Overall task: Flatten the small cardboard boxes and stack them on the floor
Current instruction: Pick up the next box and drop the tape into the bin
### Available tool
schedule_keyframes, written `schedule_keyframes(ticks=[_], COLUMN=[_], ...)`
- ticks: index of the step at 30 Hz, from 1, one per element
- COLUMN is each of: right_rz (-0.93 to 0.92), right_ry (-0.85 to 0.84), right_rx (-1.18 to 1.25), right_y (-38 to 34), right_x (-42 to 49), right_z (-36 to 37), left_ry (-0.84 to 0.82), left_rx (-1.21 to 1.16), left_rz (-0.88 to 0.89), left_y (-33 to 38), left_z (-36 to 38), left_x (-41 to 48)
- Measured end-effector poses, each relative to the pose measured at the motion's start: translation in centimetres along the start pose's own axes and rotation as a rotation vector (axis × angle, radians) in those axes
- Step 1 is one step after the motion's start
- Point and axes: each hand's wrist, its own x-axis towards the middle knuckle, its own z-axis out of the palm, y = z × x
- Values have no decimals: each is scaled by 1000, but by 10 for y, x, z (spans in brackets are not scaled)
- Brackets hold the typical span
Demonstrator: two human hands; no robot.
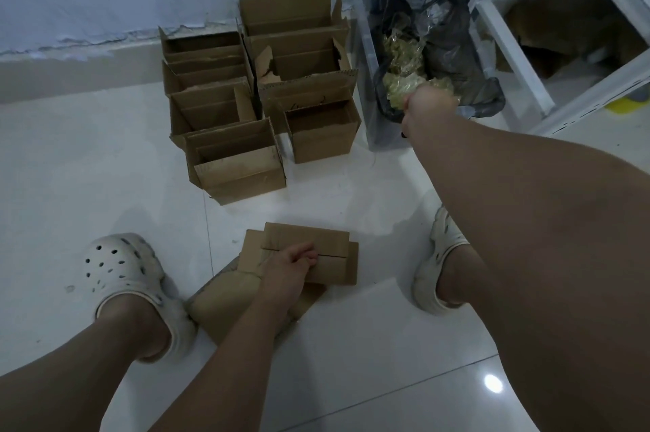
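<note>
The left hand (292,264) grips the flattened box (327,249) on the floor (105,168) between the feet. The right hand (427,106) is at the bin bag (453,55); its grip cannot be determined. The open boxes (242,164) stand directly ahead, nearer the left hand, long axes crosswise

The boxes (246,175) are matt brown cardboard, the floor (387,379) is glossy white tile, the bag (450,45) is thin shiny black plastic, and the white rack (513,55) is perhaps painted metal.
</note>
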Motion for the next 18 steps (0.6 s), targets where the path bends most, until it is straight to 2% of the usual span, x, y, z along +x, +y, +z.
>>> schedule_keyframes(ticks=[1,2,5,6,8,9,14,18], right_rz=[103,133,-22,-19,17,32,25,138], right_ry=[-106,-107,-15,-10,-43,-47,-149,-97], right_rx=[163,310,194,287,729,799,754,792], right_y=[-7,-11,-11,-13,-18,-18,-9,16], right_x=[1,0,10,15,15,17,15,3], right_z=[1,-1,-5,-3,-6,-9,-23,-20], left_ry=[-1,1,8,8,9,9,4,4], left_rx=[-1,1,-6,-11,-10,-7,-7,5], left_rz=[-2,-6,-14,-19,-24,-22,-24,-14], left_y=[0,-1,-2,-3,-4,-4,-6,-4], left_z=[0,0,0,0,0,0,-1,-1], left_x=[0,-1,-2,-2,-3,-3,-2,-3])
